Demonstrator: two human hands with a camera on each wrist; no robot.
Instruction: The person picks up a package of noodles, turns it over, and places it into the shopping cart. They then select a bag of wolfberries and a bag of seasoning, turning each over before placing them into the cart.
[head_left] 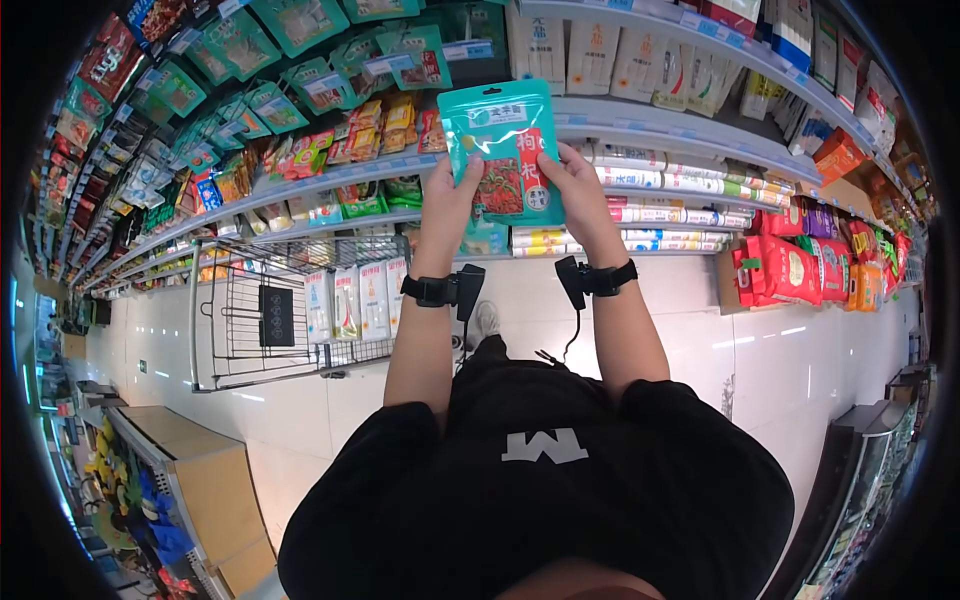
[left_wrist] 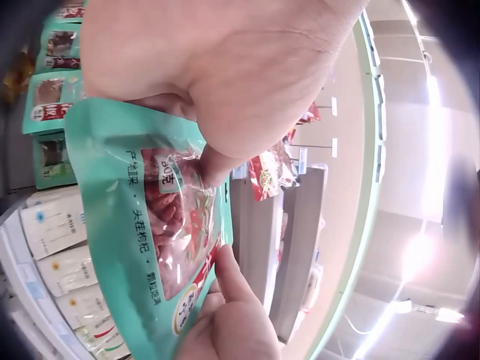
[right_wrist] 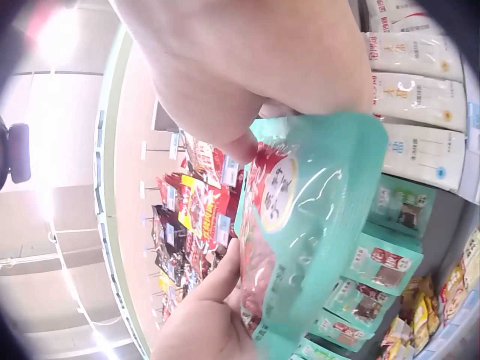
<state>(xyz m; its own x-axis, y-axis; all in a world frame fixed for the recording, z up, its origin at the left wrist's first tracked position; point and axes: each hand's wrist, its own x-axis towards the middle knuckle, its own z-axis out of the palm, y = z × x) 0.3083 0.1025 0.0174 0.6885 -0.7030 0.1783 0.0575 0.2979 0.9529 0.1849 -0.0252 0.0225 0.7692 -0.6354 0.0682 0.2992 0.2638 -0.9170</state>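
A teal pouch of dried goji berries [head_left: 500, 150] is held up in front of the shelves, its printed front and clear window facing the person. The left hand [head_left: 453, 192] grips its left edge, thumb laid on the front. At the opposite edge, the right hand [head_left: 580, 190] pinches it the same way. In the left wrist view the left thumb presses near the window of the pouch [left_wrist: 112, 202], and the right hand [left_wrist: 232, 322] shows at the far side. The right wrist view has the pouch [right_wrist: 322, 217] between both hands, fingers behind it hidden.
A wire shopping cart [head_left: 250, 320] holding several white packages stands at the left. Similar teal pouches [head_left: 300, 85] hang on the upper left shelves. Wrapped noodle packs [head_left: 650, 180] fill the shelves to the right. Red bags [head_left: 785, 270] sit in a box on the right.
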